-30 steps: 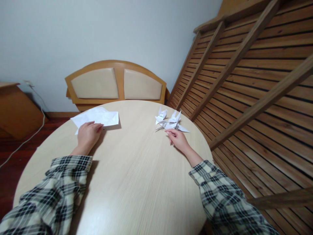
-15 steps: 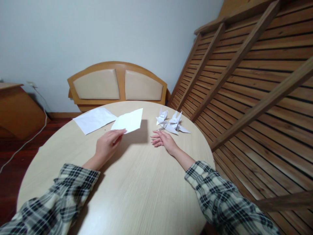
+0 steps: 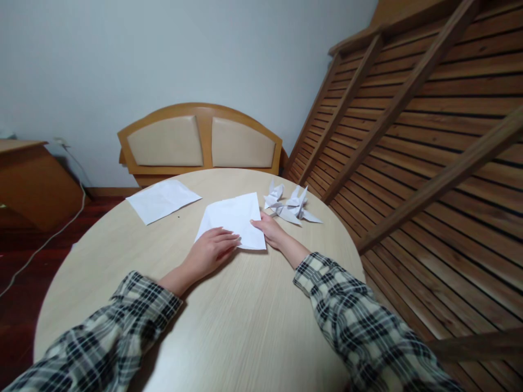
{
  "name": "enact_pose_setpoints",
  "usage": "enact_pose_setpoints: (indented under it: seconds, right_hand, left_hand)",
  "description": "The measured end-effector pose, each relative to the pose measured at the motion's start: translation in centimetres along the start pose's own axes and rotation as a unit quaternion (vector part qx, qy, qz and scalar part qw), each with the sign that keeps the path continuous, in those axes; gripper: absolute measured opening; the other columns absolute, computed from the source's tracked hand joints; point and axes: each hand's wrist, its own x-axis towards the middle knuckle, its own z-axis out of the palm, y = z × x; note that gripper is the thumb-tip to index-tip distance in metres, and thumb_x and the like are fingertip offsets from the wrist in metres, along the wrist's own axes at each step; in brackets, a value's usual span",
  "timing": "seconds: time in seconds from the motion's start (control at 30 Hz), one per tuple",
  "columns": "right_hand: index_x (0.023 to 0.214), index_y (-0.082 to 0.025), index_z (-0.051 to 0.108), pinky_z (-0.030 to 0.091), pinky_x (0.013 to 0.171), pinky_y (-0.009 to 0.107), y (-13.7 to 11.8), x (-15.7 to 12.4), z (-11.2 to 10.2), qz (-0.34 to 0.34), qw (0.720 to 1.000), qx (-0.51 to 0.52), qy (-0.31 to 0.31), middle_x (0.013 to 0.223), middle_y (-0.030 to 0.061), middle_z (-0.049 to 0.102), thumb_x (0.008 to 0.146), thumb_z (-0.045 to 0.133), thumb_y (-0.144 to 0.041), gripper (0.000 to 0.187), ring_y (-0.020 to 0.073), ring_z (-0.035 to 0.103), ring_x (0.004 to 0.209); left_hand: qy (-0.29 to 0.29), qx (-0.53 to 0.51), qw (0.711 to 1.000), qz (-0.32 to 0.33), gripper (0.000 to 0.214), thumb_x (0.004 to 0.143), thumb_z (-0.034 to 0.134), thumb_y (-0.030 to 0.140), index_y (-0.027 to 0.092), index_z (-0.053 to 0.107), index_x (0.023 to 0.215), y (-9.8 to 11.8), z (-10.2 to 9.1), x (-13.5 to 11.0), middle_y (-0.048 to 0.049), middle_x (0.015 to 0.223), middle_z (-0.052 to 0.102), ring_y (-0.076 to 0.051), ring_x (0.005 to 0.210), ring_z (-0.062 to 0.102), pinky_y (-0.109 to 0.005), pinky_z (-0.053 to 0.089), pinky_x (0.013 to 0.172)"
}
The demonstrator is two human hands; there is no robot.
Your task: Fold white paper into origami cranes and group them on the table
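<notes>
A white square sheet of paper [image 3: 231,215] lies slightly tilted over the middle of the table. My right hand [image 3: 270,228] grips its right edge, thumb on top and the other fingers underneath. Across the near edge of the sheet lies my left hand [image 3: 212,249], its fingers stretched out over the paper and its thumb mostly hidden. Just beyond my right hand sit several folded white paper cranes [image 3: 292,205], bunched together. Another white sheet [image 3: 161,200] rests flat at the back left, apart from both hands.
The round pale wooden table [image 3: 229,326] fills the foreground. Behind it stands a headboard with cream panels [image 3: 167,141]. A slatted wooden frame [image 3: 429,163] leans along the right side. At the left are a wooden cabinet [image 3: 36,182] and a white cable [image 3: 49,247].
The sheet has come right and nearer, down toward the tabletop. My right hand has taken hold of its right edge, while my left hand has moved right and spread over the near edge.
</notes>
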Motion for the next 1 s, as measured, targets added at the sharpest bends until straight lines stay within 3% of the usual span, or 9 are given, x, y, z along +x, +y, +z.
enact_pose_setpoints:
  seconds: [0.13, 0.27, 0.4, 0.53, 0.63, 0.83, 1.0]
  right_hand:
    - [0.106, -0.020, 0.060, 0.060, 0.080, 0.038, 0.0, 0.5, 0.0, 0.000, 0.998, 0.048, -0.030, 0.096, 0.0059, 0.076, 0.070, 0.071, -0.015, 0.038, 0.0219, 0.072, 0.081]
    - [0.108, -0.021, 0.058, 0.060, 0.086, 0.042, -0.4, 0.2, -0.3, 0.006, 0.996, 0.084, -0.043, 0.097, 0.0067, 0.076, 0.069, 0.070, -0.014, 0.041, 0.0245, 0.073, 0.089]
    - [0.106, -0.022, 0.058, 0.059, 0.090, 0.045, -0.7, -0.2, -0.6, 0.006, 0.995, 0.085, -0.048, 0.100, 0.0079, 0.076, 0.069, 0.069, -0.015, 0.039, 0.0267, 0.072, 0.099]
    - [0.104, -0.022, 0.060, 0.060, 0.090, 0.047, -0.8, -0.4, -1.1, 0.009, 0.995, 0.086, -0.051, 0.100, 0.0081, 0.077, 0.069, 0.069, -0.016, 0.037, 0.0276, 0.072, 0.101]
    - [0.102, -0.022, 0.061, 0.059, 0.091, 0.047, -0.8, -0.5, -1.3, 0.010, 0.994, 0.092, -0.053, 0.098, 0.0077, 0.077, 0.068, 0.069, -0.015, 0.035, 0.0273, 0.072, 0.100]
    - [0.100, -0.022, 0.060, 0.059, 0.092, 0.048, -1.0, -0.7, -1.2, 0.005, 0.995, 0.082, -0.049, 0.097, 0.0076, 0.076, 0.069, 0.068, -0.016, 0.032, 0.0275, 0.072, 0.101]
    - [0.099, -0.021, 0.060, 0.059, 0.091, 0.048, -1.2, -0.8, -0.9, 0.010, 0.995, 0.093, -0.046, 0.097, 0.0081, 0.077, 0.068, 0.069, -0.016, 0.033, 0.0274, 0.072, 0.100]
  left_hand:
    - [0.102, 0.022, 0.994, -0.026, 0.026, 0.092, 0.061, 0.030, 0.028, 0.074, 0.114, -1.2, -0.3, 0.5, -0.0085, 0.135, 0.066, -0.033, 0.130, 0.055, -0.059, 0.037, 0.114]
    - [0.245, 0.025, 0.961, -0.124, 0.040, 0.091, 0.062, 0.031, 0.022, 0.063, 0.130, -3.4, -0.6, 1.3, -0.0150, 0.146, 0.054, -0.033, 0.138, 0.046, -0.058, 0.031, 0.118]
    - [0.310, -0.123, 0.910, -0.248, 0.057, 0.087, 0.067, 0.031, 0.022, 0.051, 0.141, -5.6, -0.9, 1.7, -0.0172, 0.149, 0.049, -0.033, 0.135, 0.049, -0.053, 0.044, 0.111]
    - [0.300, -0.323, 0.827, -0.349, 0.052, 0.086, 0.065, 0.025, 0.024, 0.055, 0.137, -6.4, -1.8, 1.5, -0.0144, 0.146, 0.054, -0.027, 0.127, 0.058, -0.039, 0.052, 0.103]
    - [0.275, -0.420, 0.793, -0.345, 0.049, 0.078, 0.069, 0.015, 0.020, 0.062, 0.127, -6.3, -2.7, 1.2, -0.0122, 0.130, 0.066, -0.022, 0.113, 0.066, -0.030, 0.056, 0.094]
    - [0.179, -0.483, 0.785, -0.343, 0.027, 0.076, 0.074, 0.017, 0.016, 0.073, 0.102, -5.9, -3.7, 1.1, -0.0059, 0.090, 0.075, -0.017, 0.074, 0.067, -0.025, 0.055, 0.066]
    - [0.138, -0.478, 0.796, -0.345, 0.031, 0.073, 0.077, 0.018, 0.014, 0.073, 0.104, -5.2, -3.5, 1.0, -0.0100, 0.100, 0.078, -0.021, 0.082, 0.072, -0.032, 0.058, 0.076]
